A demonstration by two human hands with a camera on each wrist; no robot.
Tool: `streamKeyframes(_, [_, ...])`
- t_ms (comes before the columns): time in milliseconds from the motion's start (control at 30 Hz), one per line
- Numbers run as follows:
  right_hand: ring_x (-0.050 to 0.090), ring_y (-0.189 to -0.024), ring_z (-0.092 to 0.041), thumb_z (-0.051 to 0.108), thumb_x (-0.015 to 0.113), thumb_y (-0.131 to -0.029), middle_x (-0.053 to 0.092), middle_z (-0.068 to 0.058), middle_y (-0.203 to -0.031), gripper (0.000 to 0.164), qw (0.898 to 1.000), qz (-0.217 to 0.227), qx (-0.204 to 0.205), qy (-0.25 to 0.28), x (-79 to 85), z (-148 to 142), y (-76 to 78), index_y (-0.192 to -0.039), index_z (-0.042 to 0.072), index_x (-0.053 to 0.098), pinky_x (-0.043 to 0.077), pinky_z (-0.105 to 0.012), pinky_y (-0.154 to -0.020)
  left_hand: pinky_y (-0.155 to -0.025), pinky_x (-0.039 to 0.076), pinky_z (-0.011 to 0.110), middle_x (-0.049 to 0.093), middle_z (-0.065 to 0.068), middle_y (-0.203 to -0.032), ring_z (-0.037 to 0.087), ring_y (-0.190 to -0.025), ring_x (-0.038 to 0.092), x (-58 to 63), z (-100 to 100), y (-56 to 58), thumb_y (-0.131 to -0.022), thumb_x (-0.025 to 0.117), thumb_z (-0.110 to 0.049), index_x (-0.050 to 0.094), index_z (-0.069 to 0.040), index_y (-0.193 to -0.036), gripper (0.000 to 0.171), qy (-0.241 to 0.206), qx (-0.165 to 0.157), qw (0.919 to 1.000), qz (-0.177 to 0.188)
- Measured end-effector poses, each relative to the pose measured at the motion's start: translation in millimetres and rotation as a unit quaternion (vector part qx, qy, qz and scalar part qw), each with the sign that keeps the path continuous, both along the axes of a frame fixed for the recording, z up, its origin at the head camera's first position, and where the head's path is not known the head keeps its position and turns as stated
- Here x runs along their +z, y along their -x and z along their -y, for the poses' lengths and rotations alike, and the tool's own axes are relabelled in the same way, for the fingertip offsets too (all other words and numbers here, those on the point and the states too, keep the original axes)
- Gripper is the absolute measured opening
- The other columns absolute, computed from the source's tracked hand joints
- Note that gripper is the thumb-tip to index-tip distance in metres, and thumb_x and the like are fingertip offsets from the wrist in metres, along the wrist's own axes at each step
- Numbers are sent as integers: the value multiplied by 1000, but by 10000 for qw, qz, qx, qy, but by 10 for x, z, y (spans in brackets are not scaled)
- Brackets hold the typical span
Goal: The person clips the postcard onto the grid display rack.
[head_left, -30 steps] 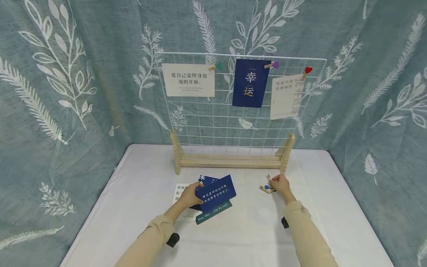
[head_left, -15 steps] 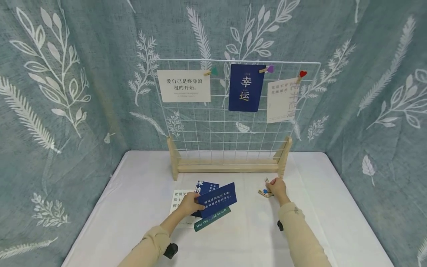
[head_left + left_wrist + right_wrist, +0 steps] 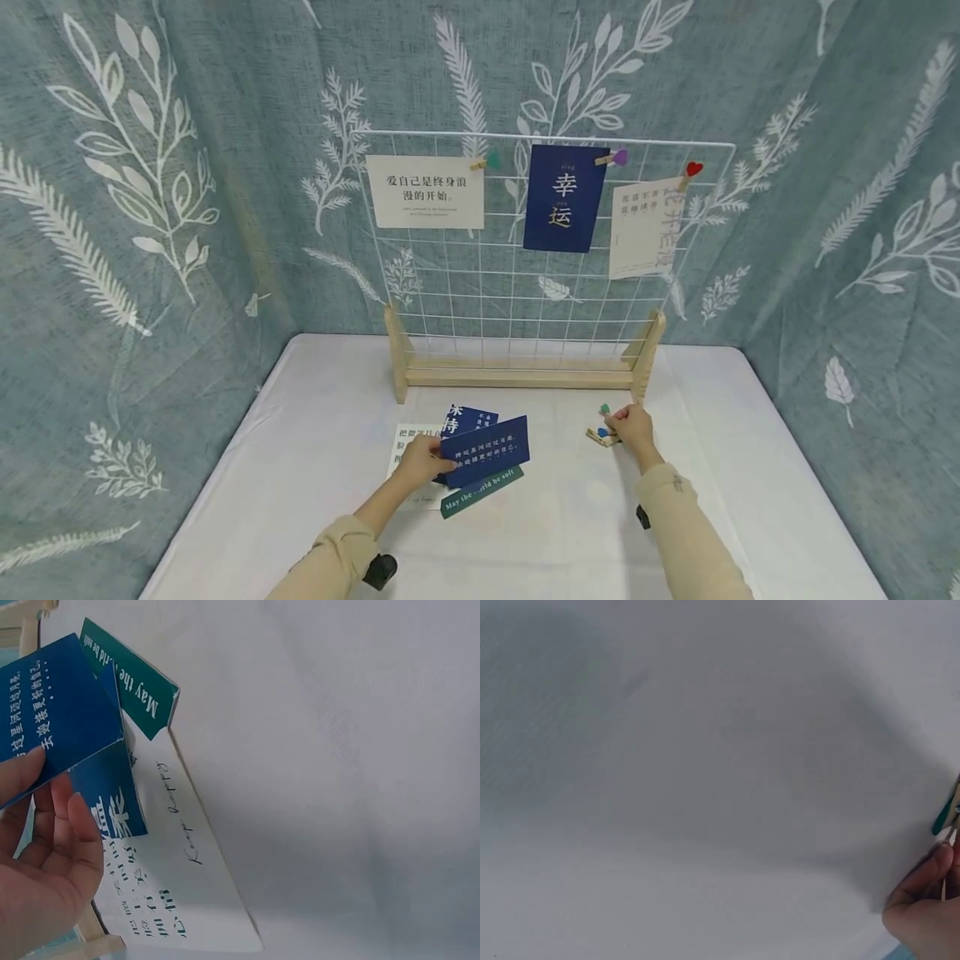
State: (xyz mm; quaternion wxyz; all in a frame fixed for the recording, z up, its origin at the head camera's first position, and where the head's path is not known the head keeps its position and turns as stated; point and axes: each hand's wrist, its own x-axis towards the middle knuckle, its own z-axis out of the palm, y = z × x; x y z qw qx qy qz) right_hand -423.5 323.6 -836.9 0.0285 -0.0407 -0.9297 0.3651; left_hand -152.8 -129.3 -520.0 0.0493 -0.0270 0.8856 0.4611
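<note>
The left hand (image 3: 420, 460) is gripping a rectangular blue card (image 3: 487, 450) over overlapping cards (image 3: 480, 493), nearer the table's left edge (image 3: 258, 425). Nearer its right edge, the right hand (image 3: 632, 427) is pinching a green-topped wooden clip (image 3: 604, 410).

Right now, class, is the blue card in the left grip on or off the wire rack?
Off: the left grip holds the blue card over other cards, apart from the wire rack.

You get an even, bright head view, but your right wrist view is dim and soft, with a broad shadow across the tabletop (image 3: 645, 907) reaching your right hand (image 3: 926, 916).
</note>
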Motion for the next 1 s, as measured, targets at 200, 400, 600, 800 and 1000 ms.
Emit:
streamKeyframes(200, [51, -56, -12, 52, 76, -72, 59, 3, -62, 41, 9985, -367, 0, 400, 1304, 409, -771, -68, 13, 64, 43, -23, -50, -58, 53, 28, 67, 15, -77, 15, -66, 60, -11, 10, 5, -76, 71, 2, 65, 12, -91, 19, 11, 89, 10000, 0])
streamKeyframes(400, [52, -56, -14, 34, 79, -75, 61, -2, -64, 28, 9939, -657, -15, 885, 1318, 340, -870, -71, 10, 65, 42, -25, -49, -56, 50, 25, 65, 13, -74, 14, -64, 56, 17, -7, -41, -76, 71, 2, 66, 12, -89, 18, -2, 58, 9999, -84])
streamKeyframes(600, [52, -51, -5, 44, 80, -71, 62, 9, -60, 29, 9850, -1304, -202, 1114, 568, -64, -481, -76, 19, 68, 39, -21, -43, -58, 52, 25, 66, 12, -78, 13, -66, 55, 25, 8, -80, -78, 70, 1, 66, 11, -93, 18, -58, 79, 9999, -62])
streamKeyframes(800, [52, -50, -12, 15, 74, -79, 64, -6, -62, 23, 9860, -1390, 141, 906, 1749, 349, -1148, -94, -2, 70, 40, -24, -45, -61, 53, 27, 68, 14, -81, 14, -69, 56, 43, 49, -123, -79, 69, 1, 65, 12, -93, 18, -66, 92, 9999, -48])
streamKeyframes(1000, [43, -53, 1, -8, 67, -79, 59, -17, -62, 21, 9872, -1411, 513, 534, 3044, 820, -1876, -96, -18, 61, 33, -12, -47, -63, 54, 28, 68, 15, -82, 15, -71, 59, 40, 96, -94, -79, 69, 2, 65, 12, -93, 17, 40, 89, 9999, -89])
